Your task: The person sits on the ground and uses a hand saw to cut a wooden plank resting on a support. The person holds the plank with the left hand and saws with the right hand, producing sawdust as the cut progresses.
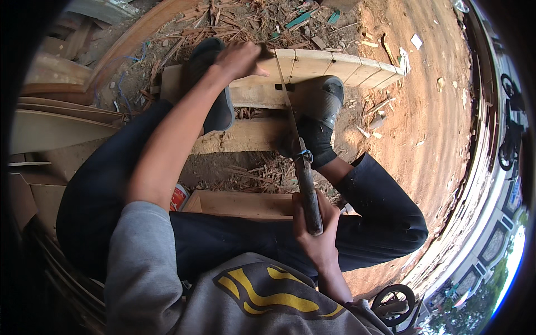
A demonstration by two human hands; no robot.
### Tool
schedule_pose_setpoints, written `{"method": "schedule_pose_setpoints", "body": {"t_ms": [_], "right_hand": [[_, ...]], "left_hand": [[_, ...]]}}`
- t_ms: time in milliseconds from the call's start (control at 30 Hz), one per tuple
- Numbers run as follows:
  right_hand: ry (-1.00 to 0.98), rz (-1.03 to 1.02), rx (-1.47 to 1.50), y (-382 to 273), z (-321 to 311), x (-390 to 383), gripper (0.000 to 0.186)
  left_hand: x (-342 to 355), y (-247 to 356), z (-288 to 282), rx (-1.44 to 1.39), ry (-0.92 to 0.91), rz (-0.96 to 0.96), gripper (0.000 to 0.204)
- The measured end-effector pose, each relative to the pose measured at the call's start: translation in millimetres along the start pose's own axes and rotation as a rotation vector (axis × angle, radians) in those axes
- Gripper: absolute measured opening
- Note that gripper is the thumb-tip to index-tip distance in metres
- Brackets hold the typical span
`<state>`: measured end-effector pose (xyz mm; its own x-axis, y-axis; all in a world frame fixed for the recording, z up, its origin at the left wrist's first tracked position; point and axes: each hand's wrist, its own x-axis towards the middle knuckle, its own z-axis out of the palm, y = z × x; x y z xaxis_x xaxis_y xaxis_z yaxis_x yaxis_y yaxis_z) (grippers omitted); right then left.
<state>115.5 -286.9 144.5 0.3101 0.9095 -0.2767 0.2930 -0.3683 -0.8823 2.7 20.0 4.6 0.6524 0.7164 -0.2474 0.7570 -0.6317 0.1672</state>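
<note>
A pale wooden board (357, 70) with several crosswise lines lies at the top centre. My left hand (240, 58) grips it near its left part, fingers curled over the far edge. My right hand (321, 226) is wrapped round the dark, worn handle of a saw (306, 184), which has a blue tie near the blade's base. The long thin blade (286, 97) reaches up across the board, to the right of my left hand. My dark shoes (326, 100) are at the board's near edge, one either side of the blade. Another plank (240, 137) lies nearer me.
Wood scraps (195, 22) litter the dirt above the board. Thin panels (56, 128) and a curved wooden frame (114, 58) lie on the left. An open wooden box (245, 204) is under my leg. A large tan surface (419, 139) extends rightward, with wheeled vehicles (509, 123) beyond.
</note>
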Motion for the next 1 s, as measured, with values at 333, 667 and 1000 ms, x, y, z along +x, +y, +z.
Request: {"method": "schedule_pose_setpoints", "body": {"t_ms": [333, 667, 1000], "right_hand": [[0.018, 0.120, 0.185, -9.5, 14.6, 25.9, 0.012], [-0.016, 0.234, 0.201, -17.3, 16.4, 50.5, 0.013], [0.023, 0.191, 0.266, 2.4, 33.1, 70.2, 0.014]], "left_hand": [[-3.0, -3.9, 9.0, -0.020, 0.083, 0.016, 0.067], [-5.8, -5.6, 10.9, 0.020, 0.062, 0.042, 0.058], [-5.4, -9.0, 17.3, 0.017, 0.133, 0.099, 0.063]]}}
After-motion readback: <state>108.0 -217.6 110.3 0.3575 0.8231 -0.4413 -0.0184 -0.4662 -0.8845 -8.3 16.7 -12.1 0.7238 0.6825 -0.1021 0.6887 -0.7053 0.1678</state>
